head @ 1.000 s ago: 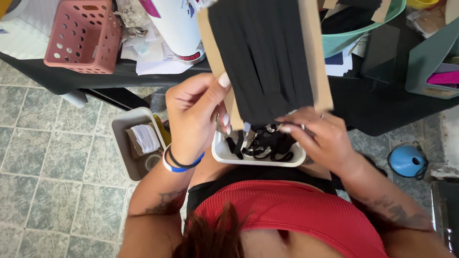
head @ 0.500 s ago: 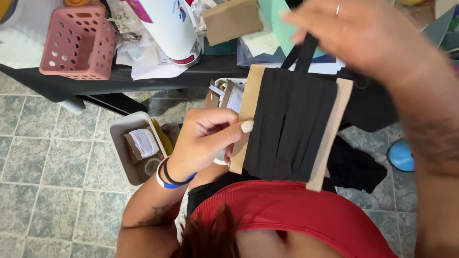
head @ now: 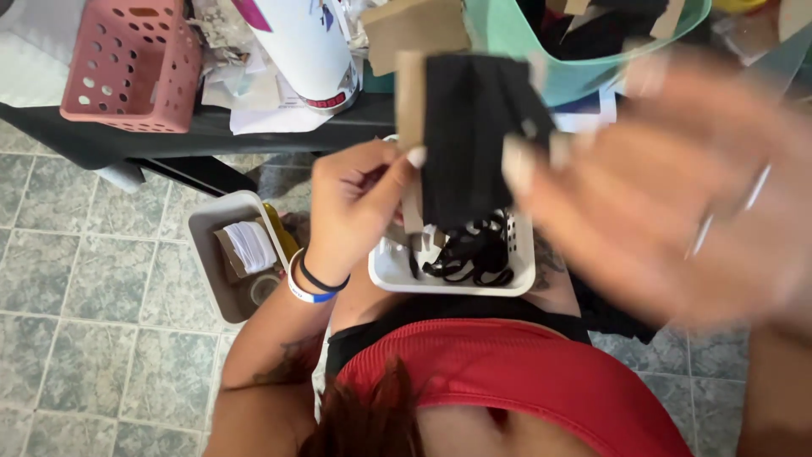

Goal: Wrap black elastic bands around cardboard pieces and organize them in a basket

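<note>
Since half a second earlier, the right hand (head: 677, 195) has dropped from the upper right of the frame to the centre right, now a blur, fingers spread open and holding nothing; the cardboard card wound with black elastic (head: 469, 140) has turned and risen toward the upper centre.

Nearest the camera, at the bottom of the frame, a red top (head: 516, 381) fills the foreground. Just above it, a small white basket (head: 393, 271) rests on the lap, holding loose black elastic loops (head: 469, 254). The left hand (head: 355, 207), wearing blue-and-white and black wristbands, is closed in a pinch on the card's left edge, holding it upright just above the basket.

At centre left, a grey bin (head: 207, 245) stands on the tiled floor (head: 76, 338), with a white roll and a tape ring inside. Farther back, along the top of the frame, a dark worktop (head: 186, 135) carries a pink perforated basket (head: 127, 63) at upper left, a white cylindrical container (head: 309, 51) beside it, and a teal tub (head: 550, 59) at upper right.
</note>
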